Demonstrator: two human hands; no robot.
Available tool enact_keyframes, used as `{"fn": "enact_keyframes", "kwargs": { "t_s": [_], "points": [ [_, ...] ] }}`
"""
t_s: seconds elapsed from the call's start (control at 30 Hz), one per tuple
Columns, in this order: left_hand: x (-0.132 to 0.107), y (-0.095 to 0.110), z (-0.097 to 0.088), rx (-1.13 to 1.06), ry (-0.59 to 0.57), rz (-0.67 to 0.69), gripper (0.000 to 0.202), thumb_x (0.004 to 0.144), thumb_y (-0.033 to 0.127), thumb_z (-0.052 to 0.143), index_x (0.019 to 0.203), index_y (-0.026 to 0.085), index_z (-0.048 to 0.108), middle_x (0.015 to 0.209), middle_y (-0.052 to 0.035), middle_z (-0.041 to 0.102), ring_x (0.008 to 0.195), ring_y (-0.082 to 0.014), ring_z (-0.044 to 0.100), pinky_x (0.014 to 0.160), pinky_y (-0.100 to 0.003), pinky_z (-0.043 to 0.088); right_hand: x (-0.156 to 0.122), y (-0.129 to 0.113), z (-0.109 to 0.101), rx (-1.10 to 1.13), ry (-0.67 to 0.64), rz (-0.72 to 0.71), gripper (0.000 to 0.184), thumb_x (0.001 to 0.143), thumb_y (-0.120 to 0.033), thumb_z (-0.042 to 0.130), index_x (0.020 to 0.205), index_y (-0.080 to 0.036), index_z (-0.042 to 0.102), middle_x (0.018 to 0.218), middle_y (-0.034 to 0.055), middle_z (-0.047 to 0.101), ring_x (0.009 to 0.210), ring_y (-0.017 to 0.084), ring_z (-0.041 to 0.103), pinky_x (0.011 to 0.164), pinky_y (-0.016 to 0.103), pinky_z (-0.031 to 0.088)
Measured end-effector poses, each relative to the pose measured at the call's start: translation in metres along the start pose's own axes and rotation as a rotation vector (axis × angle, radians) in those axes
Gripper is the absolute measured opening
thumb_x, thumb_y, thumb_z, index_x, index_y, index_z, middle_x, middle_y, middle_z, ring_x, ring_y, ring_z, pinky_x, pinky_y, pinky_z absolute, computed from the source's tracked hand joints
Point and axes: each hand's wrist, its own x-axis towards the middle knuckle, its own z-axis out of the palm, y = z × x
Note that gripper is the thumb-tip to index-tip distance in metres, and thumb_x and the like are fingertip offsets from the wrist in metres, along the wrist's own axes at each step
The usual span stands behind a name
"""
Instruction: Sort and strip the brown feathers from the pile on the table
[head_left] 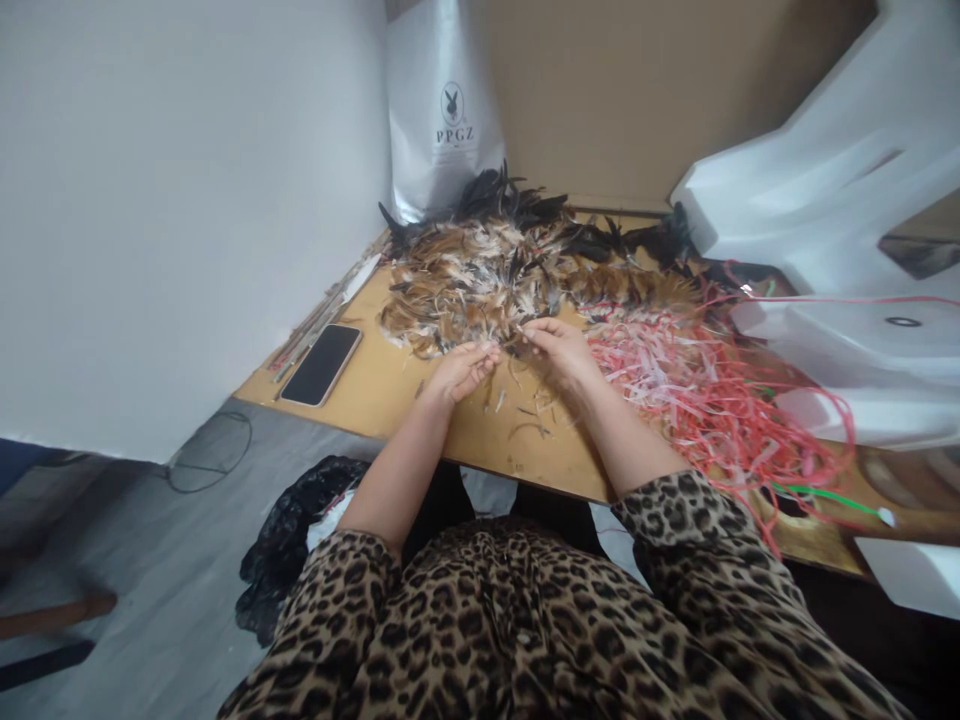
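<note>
A broad pile of brown, white and black feathers (465, 265) covers the back of the wooden table (405, 385). At the pile's front edge my left hand (466, 371) is closed in a pinch, palm partly turned up. Whatever sits between its fingertips is too small to make out. Just to the right, my right hand (559, 348) pinches what looks like a thin feather, its fingertips close to the left ones but apart. Several loose feather bits (531, 430) are scattered on the tabletop below both hands.
A dark-screened phone (322, 364) lies to the left, beside a white wall. Pink and red plastic strips (720, 400) heap up at right, near white foam pieces (862, 350). Behind the feathers stands a white printed bag (446, 150). A black plastic bag (300, 540) is on the floor.
</note>
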Motion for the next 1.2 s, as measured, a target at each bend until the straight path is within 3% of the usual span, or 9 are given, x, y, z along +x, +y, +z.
{"fn": "enact_keyframes", "kwargs": {
  "t_s": [0.17,0.33,0.7,0.87,1.03,1.2],
  "points": [
    [0.001,0.0,-0.001,0.014,0.0,0.011,0.008,0.078,0.006,0.055,0.077,0.006,0.063,0.068,-0.0047,0.064,0.057,-0.0041,0.059,0.054,-0.01,0.047,-0.003,-0.004,0.0,-0.059,-0.092,-0.032,0.025,0.056,-0.035,0.072,0.071,-0.016,0.064,0.062,-0.0013,0.062,0.055,0.009,0.051,0.059,0.023,0.041],
    [-0.001,-0.003,0.0,0.11,-0.036,0.022,0.006,0.076,0.009,0.059,0.075,0.006,0.063,0.068,-0.0055,0.065,0.057,-0.0044,0.059,0.057,-0.012,0.047,-0.006,-0.003,-0.001,-0.277,-0.209,-0.101,0.025,0.063,-0.036,0.068,0.075,-0.014,0.065,0.069,0.0014,0.065,0.06,0.01,0.053,0.065,0.025,0.042],
    [-0.005,-0.005,0.002,0.307,-0.078,0.029,0.014,0.07,0.018,0.067,0.074,0.005,0.065,0.069,-0.0088,0.067,0.061,-0.0083,0.062,0.061,-0.017,0.049,-0.009,-0.006,-0.004,-0.692,-0.36,-0.302,0.018,0.07,-0.025,0.054,0.074,-0.013,0.066,0.068,0.0029,0.064,0.06,0.011,0.053,0.058,0.023,0.04],
    [-0.009,-0.005,0.006,0.38,-0.054,0.008,0.015,0.069,0.019,0.068,0.073,0.005,0.065,0.069,-0.009,0.067,0.06,-0.0087,0.062,0.063,-0.02,0.05,-0.012,-0.014,-0.005,-0.849,-0.349,-0.385,0.015,0.069,-0.02,0.052,0.069,-0.014,0.065,0.067,0.0022,0.063,0.06,0.011,0.053,0.058,0.022,0.038],
    [-0.01,-0.007,0.01,0.45,-0.014,-0.013,0.01,0.069,0.015,0.067,0.068,0.006,0.063,0.064,-0.0066,0.065,0.055,-0.0068,0.059,0.061,-0.019,0.048,-0.013,-0.011,-0.002,-0.796,-0.333,-0.382,0.013,0.069,-0.021,0.053,0.07,-0.015,0.065,0.067,0.0015,0.063,0.059,0.011,0.053,0.057,0.022,0.039],
    [-0.006,-0.006,0.006,0.38,-0.005,0.004,0.01,0.07,0.015,0.067,0.069,0.006,0.062,0.064,-0.0051,0.064,0.054,-0.0052,0.057,0.057,-0.017,0.046,-0.005,-0.006,-0.004,-0.525,-0.096,-0.319,0.018,0.068,-0.029,0.06,0.077,-0.014,0.065,0.072,0.0035,0.065,0.062,0.012,0.056,0.062,0.024,0.043]
  ]
}}
